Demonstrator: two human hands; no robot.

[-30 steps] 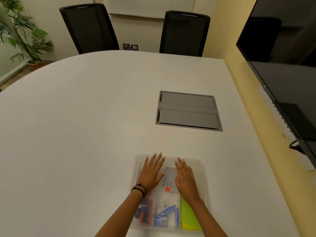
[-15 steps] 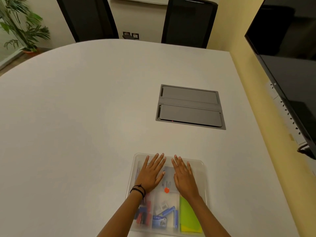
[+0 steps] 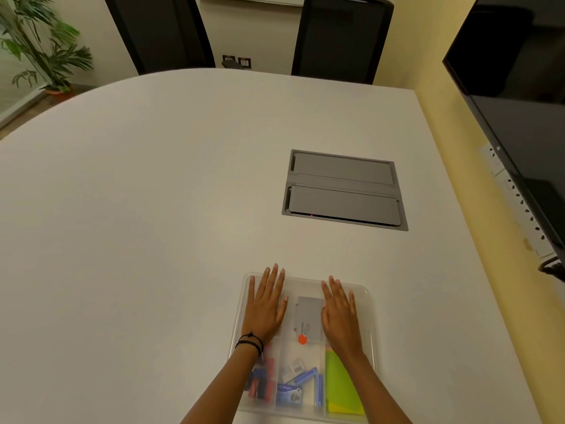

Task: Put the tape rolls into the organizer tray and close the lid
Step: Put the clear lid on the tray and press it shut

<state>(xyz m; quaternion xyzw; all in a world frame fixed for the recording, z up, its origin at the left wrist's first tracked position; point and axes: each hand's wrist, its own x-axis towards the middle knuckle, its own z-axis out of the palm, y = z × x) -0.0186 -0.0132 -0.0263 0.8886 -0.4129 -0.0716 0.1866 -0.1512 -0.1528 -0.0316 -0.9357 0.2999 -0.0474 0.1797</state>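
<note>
The white tabletop [image 3: 153, 209] fills nearly the whole view, rounded off toward 12 o'clock. Up at 1 and 2 o'clock a dark wall screen [image 3: 519, 96] runs along the yellow wall. Two black chairs [image 3: 342, 35] stand past the far edge at 12 o'clock, and a potted plant [image 3: 36, 47] sits in the corner at 10 o'clock. Set flush into the tabletop toward 1 o'clock from the hands is a grey hatch [image 3: 344, 189] with two flaps, both down.

Down at 6 o'clock lies the organizer tray [image 3: 368, 332], clear plastic, with its see-through lid [image 3: 305, 284] down over the compartments. Both hands are flat on that lid, palms down, fingers spread, gripping nothing: the left hand [image 3: 265, 307] at the tray's 10 o'clock corner, the right hand [image 3: 339, 313] toward 1 o'clock, the two well apart with a grey card [image 3: 307, 316] showing through between them. A black band [image 3: 250, 344] circles the left wrist.

Through the lid: a green pad [image 3: 339, 390] at 4 o'clock, blue items [image 3: 302, 381] in the middle, red and black pieces [image 3: 260, 384] at 8 o'clock, an orange dot [image 3: 302, 339] by the card. Which of these are tape rolls, I cannot tell.
</note>
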